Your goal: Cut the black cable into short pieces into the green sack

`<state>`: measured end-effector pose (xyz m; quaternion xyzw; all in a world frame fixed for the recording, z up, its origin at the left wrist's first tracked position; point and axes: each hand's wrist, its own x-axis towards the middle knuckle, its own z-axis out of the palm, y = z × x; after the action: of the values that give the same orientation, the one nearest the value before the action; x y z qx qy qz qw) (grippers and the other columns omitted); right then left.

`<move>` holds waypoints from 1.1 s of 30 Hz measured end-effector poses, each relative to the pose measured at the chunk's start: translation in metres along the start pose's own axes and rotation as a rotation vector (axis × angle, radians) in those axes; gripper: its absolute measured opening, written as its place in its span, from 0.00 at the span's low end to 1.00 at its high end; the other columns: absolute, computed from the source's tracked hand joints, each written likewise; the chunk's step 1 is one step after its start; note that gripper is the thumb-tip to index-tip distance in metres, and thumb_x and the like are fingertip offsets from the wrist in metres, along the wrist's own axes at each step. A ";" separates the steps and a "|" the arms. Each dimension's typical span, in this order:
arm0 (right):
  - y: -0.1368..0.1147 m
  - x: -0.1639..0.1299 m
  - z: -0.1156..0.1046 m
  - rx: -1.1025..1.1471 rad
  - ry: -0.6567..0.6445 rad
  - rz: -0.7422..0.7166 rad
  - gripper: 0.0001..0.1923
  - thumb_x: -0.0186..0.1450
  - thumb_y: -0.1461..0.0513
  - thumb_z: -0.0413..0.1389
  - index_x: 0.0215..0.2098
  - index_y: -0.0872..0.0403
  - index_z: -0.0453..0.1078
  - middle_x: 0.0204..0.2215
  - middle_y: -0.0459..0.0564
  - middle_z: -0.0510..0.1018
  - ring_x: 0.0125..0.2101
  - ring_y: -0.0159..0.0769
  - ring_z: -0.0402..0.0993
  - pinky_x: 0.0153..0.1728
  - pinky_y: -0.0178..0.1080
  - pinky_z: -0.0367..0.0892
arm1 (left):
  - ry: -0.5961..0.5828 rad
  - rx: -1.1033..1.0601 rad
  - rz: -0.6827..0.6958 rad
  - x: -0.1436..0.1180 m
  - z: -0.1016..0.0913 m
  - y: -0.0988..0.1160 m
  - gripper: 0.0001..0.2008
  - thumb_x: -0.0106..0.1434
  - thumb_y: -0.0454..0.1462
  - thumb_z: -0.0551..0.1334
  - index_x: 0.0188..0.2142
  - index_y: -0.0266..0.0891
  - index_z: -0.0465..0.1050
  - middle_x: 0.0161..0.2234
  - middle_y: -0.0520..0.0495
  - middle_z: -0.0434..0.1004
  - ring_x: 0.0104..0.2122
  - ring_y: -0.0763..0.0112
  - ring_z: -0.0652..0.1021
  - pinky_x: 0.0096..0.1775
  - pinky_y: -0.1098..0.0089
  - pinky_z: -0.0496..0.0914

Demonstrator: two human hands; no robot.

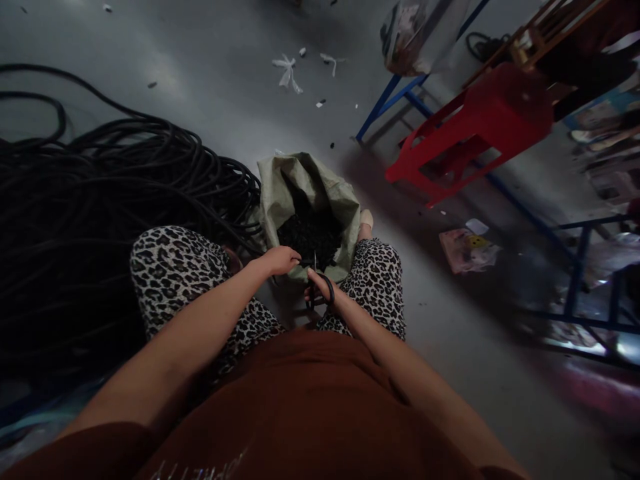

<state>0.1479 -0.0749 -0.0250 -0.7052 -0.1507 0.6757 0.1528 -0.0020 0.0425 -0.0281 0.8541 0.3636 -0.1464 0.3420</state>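
Observation:
Between my knees stands a pale green woven sack (273, 193), its mouth rolled open. Small black cut pieces (315, 233) lie inside it. My right hand (320, 288) grips a pair of scissors (327, 288) with black handles, the blades pointing away from me over the sack's near rim. Just left of the blades, my left hand (283, 261) is closed on a thin black strip, probably rubber cord, whose end reaches toward the scissors. Much of the strip is hidden by the hand. A large heap of black rubber cord (165, 143) lies on the floor to the left.
A red plastic stool (510, 110) lies tipped at the right, near blue metal frames (385, 107). White scraps (287, 72) are scattered on the grey floor ahead. A pink plastic packet (463, 250) lies on the floor right of my knee.

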 end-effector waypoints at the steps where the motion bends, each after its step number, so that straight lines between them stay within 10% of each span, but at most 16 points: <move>1: 0.000 0.000 0.000 0.010 -0.010 -0.007 0.27 0.66 0.43 0.47 0.49 0.55 0.65 0.25 0.48 0.76 0.20 0.32 0.74 0.22 0.34 0.68 | -0.003 -0.001 0.006 0.000 0.000 0.000 0.16 0.64 0.39 0.54 0.48 0.46 0.76 0.43 0.49 0.80 0.42 0.66 0.77 0.39 0.74 0.68; 33: 0.010 0.009 -0.005 -0.218 0.141 -0.203 0.18 0.68 0.54 0.50 0.23 0.55 0.62 0.11 0.39 0.62 0.08 0.25 0.60 0.09 0.27 0.54 | -0.045 0.043 -0.093 0.002 0.002 -0.008 0.17 0.63 0.40 0.54 0.48 0.47 0.76 0.45 0.47 0.79 0.45 0.64 0.77 0.42 0.71 0.69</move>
<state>0.1538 -0.0802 -0.0376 -0.7444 -0.2824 0.5854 0.1531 -0.0064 0.0461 -0.0336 0.8399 0.3918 -0.1893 0.3244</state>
